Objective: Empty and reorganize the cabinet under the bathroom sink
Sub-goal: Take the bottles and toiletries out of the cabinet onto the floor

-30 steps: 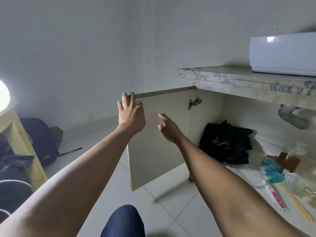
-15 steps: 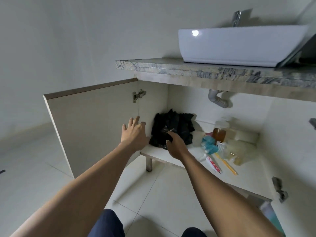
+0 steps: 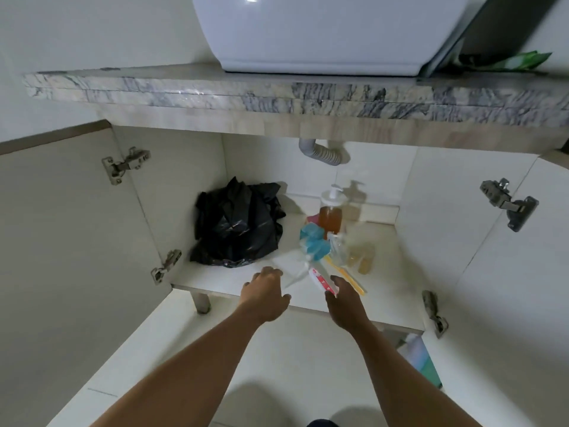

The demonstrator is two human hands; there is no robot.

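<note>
The cabinet shelf (image 3: 215,278) under the sink carries a black bag (image 3: 237,223) at left, an amber pump bottle (image 3: 330,212), a blue puff (image 3: 312,241) and a red-and-white tube (image 3: 321,280). The left hand (image 3: 266,295) hovers at the shelf's front edge, its grip loosely bent and empty. The right hand (image 3: 346,303) meets the tube's near end; I cannot tell whether its grip pinches the tube.

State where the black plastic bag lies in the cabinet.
In the head view, the black bag sits on the left side of the cabinet shelf, toward the back, with the pump bottle to its right.
</note>
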